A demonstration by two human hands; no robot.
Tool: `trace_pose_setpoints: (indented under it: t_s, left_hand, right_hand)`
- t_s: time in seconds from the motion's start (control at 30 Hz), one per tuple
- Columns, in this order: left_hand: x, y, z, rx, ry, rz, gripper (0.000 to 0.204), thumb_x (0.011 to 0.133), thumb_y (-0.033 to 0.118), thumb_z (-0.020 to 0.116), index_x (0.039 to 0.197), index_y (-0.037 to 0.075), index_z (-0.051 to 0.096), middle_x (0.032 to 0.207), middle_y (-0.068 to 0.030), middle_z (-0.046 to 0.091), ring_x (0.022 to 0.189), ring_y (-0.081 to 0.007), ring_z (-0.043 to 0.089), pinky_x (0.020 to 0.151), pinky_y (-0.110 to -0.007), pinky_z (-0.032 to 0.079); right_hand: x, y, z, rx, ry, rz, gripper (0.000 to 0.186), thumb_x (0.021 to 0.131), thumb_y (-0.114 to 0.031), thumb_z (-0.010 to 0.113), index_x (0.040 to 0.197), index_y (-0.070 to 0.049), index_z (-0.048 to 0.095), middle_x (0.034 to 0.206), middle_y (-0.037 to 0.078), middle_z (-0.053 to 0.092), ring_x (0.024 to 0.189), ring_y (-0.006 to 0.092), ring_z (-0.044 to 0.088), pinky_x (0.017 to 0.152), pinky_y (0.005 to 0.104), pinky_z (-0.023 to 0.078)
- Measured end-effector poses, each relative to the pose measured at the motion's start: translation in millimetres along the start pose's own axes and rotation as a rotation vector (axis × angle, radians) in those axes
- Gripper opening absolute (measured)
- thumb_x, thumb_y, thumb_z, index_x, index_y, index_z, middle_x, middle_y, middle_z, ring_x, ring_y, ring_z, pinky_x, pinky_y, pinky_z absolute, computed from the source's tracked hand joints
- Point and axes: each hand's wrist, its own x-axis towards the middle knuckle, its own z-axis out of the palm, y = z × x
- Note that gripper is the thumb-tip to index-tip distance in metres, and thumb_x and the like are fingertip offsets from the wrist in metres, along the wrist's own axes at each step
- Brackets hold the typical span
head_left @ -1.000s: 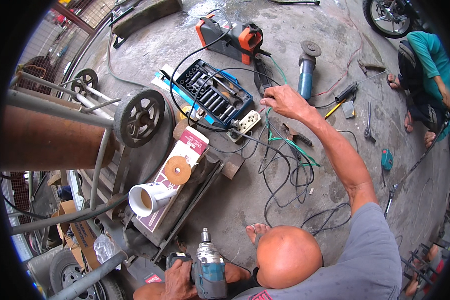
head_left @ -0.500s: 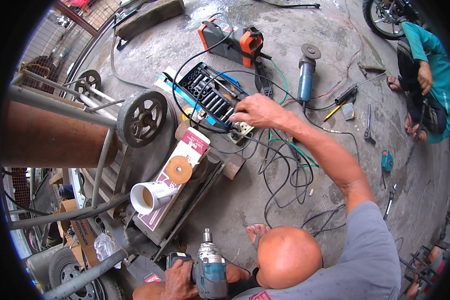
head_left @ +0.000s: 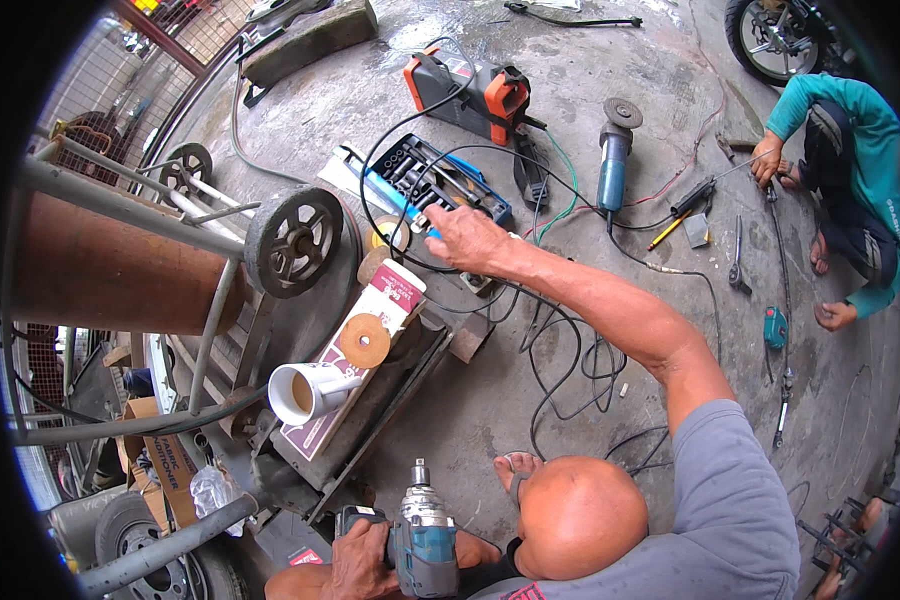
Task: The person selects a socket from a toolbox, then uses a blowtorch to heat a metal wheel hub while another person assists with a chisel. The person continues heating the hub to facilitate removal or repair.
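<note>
My left hand point(head_left: 358, 562) is wrapped round the grip of a teal and black cordless impact wrench point(head_left: 425, 545), its square drive pointing up, with no socket on it. My right arm stretches forward across the floor. At the near edge of an open socket set case point(head_left: 490, 205), my right hand point(head_left: 465, 240) has its fingers curled down among the sockets. Its fingertips are partly hidden, so anything pinched there does not show. Dark sockets point(head_left: 400, 165) sit in the case's tray, and a black cable loops over it.
Left of me, a white mug point(head_left: 305, 393) and a tan disc point(head_left: 365, 341) rest on a long box point(head_left: 315, 435). Beyond are a welding machine point(head_left: 460, 95), an angle grinder point(head_left: 614, 165) and tangled cables point(head_left: 590, 370). A co-worker in teal point(head_left: 870, 190) crouches at right beside a wheeled trolley-free motorcycle wheel point(head_left: 770, 40).
My right hand has moved left and slightly nearer along the socket case, its fingers now over the tray. The co-worker leans forward, hands lower and apart. The impact wrench stays put.
</note>
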Motion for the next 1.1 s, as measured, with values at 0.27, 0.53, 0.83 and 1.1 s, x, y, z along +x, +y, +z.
trace_pose_setpoints:
  t_s: [0.27, 0.53, 0.83, 1.1]
  left_hand:
    - [-0.2, 0.5, -3.4, -0.001, -0.018, -0.024, 0.062, 0.07, 0.03, 0.089, 0.118, 0.003, 0.061, 0.108, -0.0198, 0.063, 0.099, -0.0431, 0.063, 0.082, -0.051, 0.052]
    - [0.7, 3.6, -2.3, 0.045, 0.04, 0.017, 0.06, 0.064, 0.031, 0.09, 0.112, 0.005, 0.064, 0.099, -0.0145, 0.063, 0.093, -0.0376, 0.063, 0.076, -0.048, 0.053]
    - [5.8, -6.6, -7.5, 0.136, 0.197, 0.179, 0.072, 0.057, 0.03, 0.092, 0.12, 0.008, 0.064, 0.095, -0.0089, 0.068, 0.09, -0.0313, 0.066, 0.073, -0.044, 0.057]
    - [9.5, -6.2, -9.1, 0.125, 0.197, 0.21, 0.071, 0.064, 0.04, 0.089, 0.121, 0.006, 0.065, 0.098, -0.0106, 0.069, 0.092, -0.0309, 0.067, 0.072, -0.044, 0.056]
  right_hand:
    - [10.1, 54.3, -22.5, -0.064, 0.093, 0.205, 0.034, 0.098, -0.025, 0.058, 0.111, 0.007, 0.06, 0.102, 0.036, 0.07, 0.1, 0.0518, 0.07, 0.088, 0.0582, 0.056]
    - [2.8, 92.7, -18.9, -0.384, 0.013, 0.433, 0.039, 0.096, -0.014, 0.059, 0.127, 0.009, 0.055, 0.131, 0.034, 0.062, 0.124, 0.0514, 0.061, 0.099, 0.0569, 0.054]
    - [1.1, 88.9, 0.8, -0.466, -0.017, 0.151, 0.043, 0.095, -0.028, 0.07, 0.13, -0.006, 0.061, 0.132, 0.022, 0.059, 0.126, 0.0434, 0.056, 0.099, 0.0587, 0.049]
    - [3.3, 111.1, 23.2, -0.531, -0.212, 0.217, 0.072, 0.103, -0.046, 0.059, 0.155, 0.001, 0.042, 0.163, 0.022, 0.039, 0.15, 0.0438, 0.037, 0.117, 0.0589, 0.038]
